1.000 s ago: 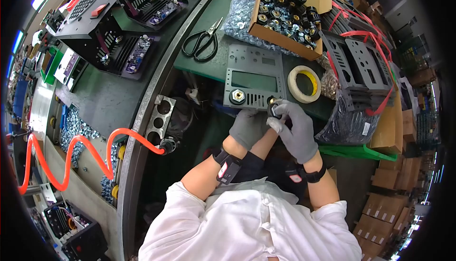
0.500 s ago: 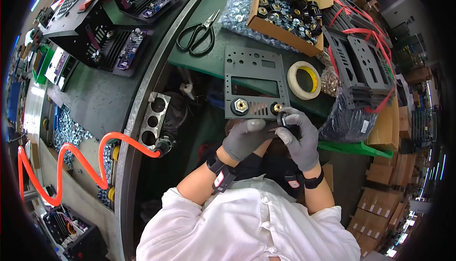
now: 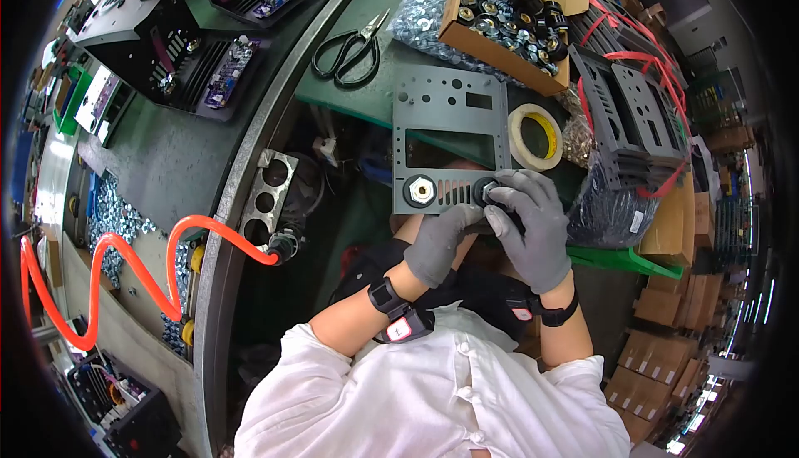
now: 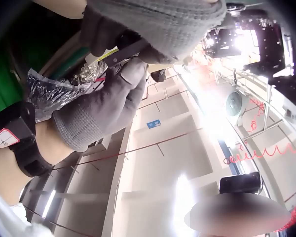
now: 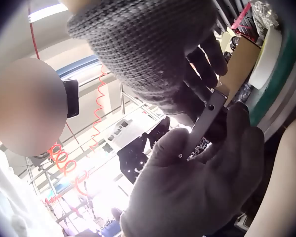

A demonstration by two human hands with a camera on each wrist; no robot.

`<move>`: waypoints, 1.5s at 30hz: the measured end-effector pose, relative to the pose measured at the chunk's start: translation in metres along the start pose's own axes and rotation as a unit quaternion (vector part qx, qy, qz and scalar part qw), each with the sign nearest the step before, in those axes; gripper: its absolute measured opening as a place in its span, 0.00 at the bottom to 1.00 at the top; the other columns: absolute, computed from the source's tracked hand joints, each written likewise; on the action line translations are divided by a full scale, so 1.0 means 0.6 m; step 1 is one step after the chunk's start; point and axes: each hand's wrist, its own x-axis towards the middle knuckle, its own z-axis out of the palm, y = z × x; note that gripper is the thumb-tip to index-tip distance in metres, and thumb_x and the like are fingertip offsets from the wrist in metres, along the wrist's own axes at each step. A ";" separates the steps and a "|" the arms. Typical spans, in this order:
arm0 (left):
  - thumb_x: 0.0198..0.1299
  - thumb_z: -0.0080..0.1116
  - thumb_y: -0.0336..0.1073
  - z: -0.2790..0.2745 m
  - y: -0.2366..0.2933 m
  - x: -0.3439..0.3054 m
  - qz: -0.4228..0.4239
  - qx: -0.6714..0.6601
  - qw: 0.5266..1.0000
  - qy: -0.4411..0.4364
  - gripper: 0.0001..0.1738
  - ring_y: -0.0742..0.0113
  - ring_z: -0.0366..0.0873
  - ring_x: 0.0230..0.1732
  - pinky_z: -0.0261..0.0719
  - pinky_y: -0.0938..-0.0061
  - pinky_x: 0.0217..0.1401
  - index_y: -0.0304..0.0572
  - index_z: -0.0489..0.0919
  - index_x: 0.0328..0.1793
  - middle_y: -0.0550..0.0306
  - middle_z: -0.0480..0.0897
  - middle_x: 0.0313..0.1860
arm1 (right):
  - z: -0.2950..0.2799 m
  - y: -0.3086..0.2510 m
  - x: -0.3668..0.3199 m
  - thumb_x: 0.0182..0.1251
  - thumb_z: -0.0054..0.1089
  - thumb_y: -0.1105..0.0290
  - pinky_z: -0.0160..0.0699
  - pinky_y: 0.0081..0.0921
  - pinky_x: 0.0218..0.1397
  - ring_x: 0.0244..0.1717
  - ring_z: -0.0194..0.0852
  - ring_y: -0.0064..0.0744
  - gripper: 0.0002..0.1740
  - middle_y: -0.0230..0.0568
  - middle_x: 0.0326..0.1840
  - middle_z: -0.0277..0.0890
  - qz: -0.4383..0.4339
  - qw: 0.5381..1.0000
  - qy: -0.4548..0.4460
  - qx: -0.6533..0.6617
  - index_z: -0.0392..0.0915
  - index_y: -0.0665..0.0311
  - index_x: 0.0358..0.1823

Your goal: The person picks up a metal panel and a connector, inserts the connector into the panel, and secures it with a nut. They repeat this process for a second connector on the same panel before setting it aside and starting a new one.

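Note:
A grey perforated metal panel (image 3: 437,116) is held up over the lap. My gloved left hand (image 3: 441,241) grips its lower edge; in the right wrist view the left thumb lies on one face of the panel (image 5: 207,116) and the fingers behind. A black round fitting with a metal hex nut (image 3: 420,191) sits at the panel's lower left corner. At the lower right corner my gloved right hand (image 3: 533,229) pinches a black ring (image 3: 482,189) against the panel. The right fingertips partly hide this ring.
Masking tape (image 3: 535,136), black-handled scissors (image 3: 349,54) and a cardboard box (image 3: 499,57) of black fittings and nuts lie on the green bench. More grey panels (image 3: 637,104) with red straps stand at right. An orange coiled hose (image 3: 100,246) hangs at left.
My right hand had a fitting at the panel's lower right corner, then held a black ring beside its brass part; now the ring is at that corner. The left hand shifted along the lower edge.

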 end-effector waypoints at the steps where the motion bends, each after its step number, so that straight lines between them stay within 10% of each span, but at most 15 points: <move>1: 0.68 0.48 0.30 0.003 -0.018 -0.002 -0.013 -0.050 0.999 0.016 0.15 0.61 0.81 0.54 0.77 0.67 0.61 0.27 0.78 0.55 0.49 0.83 0.50 | -0.005 0.000 0.000 0.55 0.68 0.70 0.76 0.38 0.52 0.48 0.76 0.47 0.11 0.40 0.46 0.81 -0.003 1.000 -0.003 0.006 0.81 0.63 0.40; 8: 0.65 0.50 0.26 0.023 0.019 -0.010 -0.073 -0.241 0.964 0.082 0.13 0.67 0.80 0.50 0.77 0.73 0.56 0.33 0.79 0.53 0.54 0.83 0.49 | -0.041 -0.010 0.013 0.53 0.68 0.71 0.77 0.38 0.48 0.44 0.76 0.45 0.13 0.38 0.44 0.81 0.046 0.997 -0.039 0.038 0.83 0.61 0.41; 11: 0.65 0.51 0.26 0.017 0.025 -0.017 0.042 -0.007 0.998 0.043 0.13 0.68 0.79 0.48 0.77 0.73 0.56 0.32 0.78 0.54 0.54 0.82 0.49 | -0.051 -0.023 0.020 0.51 0.69 0.72 0.77 0.37 0.47 0.43 0.76 0.44 0.16 0.38 0.41 0.80 -0.048 0.997 -0.028 -0.056 0.83 0.61 0.44; 14: 0.64 0.51 0.26 0.024 0.030 -0.025 -0.038 -0.145 0.988 0.037 0.15 0.68 0.79 0.49 0.77 0.73 0.56 0.32 0.77 0.56 0.53 0.82 0.49 | -0.060 -0.027 0.018 0.51 0.70 0.71 0.77 0.37 0.45 0.42 0.76 0.43 0.17 0.39 0.39 0.79 -0.044 0.996 -0.046 -0.069 0.83 0.61 0.45; 23: 0.64 0.59 0.28 0.046 0.070 -0.019 -0.032 -0.264 0.962 0.059 0.12 0.75 0.78 0.43 0.79 0.78 0.48 0.35 0.80 0.53 0.59 0.82 0.45 | -0.071 0.000 0.008 0.56 0.69 0.75 0.77 0.29 0.35 0.32 0.79 0.40 0.14 0.44 0.35 0.79 0.119 0.968 -0.054 0.215 0.85 0.66 0.46; 37: 0.64 0.59 0.29 0.047 0.073 -0.022 -0.051 -0.233 0.969 0.066 0.11 0.76 0.76 0.42 0.77 0.78 0.44 0.36 0.80 0.51 0.60 0.81 0.45 | -0.112 -0.020 0.023 0.54 0.69 0.65 0.78 0.34 0.37 0.39 0.78 0.40 0.20 0.37 0.40 0.76 -0.079 0.988 -0.101 -0.083 0.82 0.58 0.50; 45: 0.63 0.53 0.25 0.047 0.067 -0.026 -0.013 -0.144 0.988 0.058 0.13 0.69 0.78 0.47 0.77 0.73 0.53 0.34 0.77 0.54 0.56 0.81 0.46 | -0.086 -0.023 0.010 0.57 0.68 0.63 0.79 0.34 0.34 0.34 0.79 0.42 0.17 0.40 0.36 0.77 -0.020 0.996 -0.066 -0.054 0.83 0.61 0.46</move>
